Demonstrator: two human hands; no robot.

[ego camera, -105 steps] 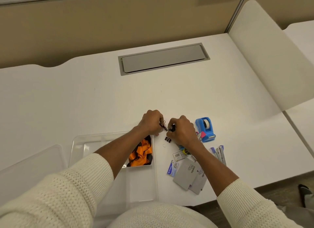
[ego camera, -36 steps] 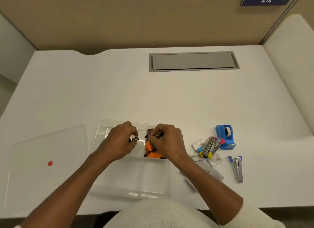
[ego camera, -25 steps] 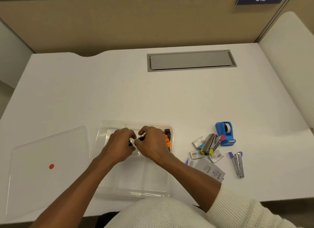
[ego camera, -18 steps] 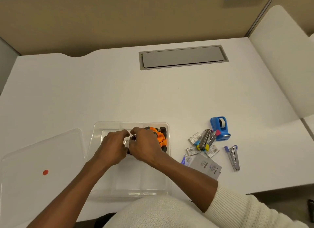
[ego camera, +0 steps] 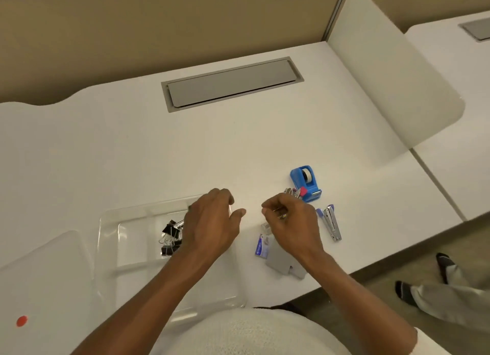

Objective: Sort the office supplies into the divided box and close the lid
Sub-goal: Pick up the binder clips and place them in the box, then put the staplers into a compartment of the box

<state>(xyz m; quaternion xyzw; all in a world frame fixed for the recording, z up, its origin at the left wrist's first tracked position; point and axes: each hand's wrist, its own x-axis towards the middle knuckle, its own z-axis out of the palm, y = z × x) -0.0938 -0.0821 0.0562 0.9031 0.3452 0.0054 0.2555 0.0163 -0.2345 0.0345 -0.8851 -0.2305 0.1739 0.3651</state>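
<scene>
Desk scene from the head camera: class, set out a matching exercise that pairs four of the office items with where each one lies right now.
Things:
1. black binder clips
2. blue tape dispenser
3. clear lid with a red dot
4. small stapler

Places:
A. on the desk, left of the divided box
B. on the desk, right of the right hand
C. inside a compartment of the box
D. on the desk, beyond the stapler

Pairs: 1-C, 2-D, 3-A, 4-B
</scene>
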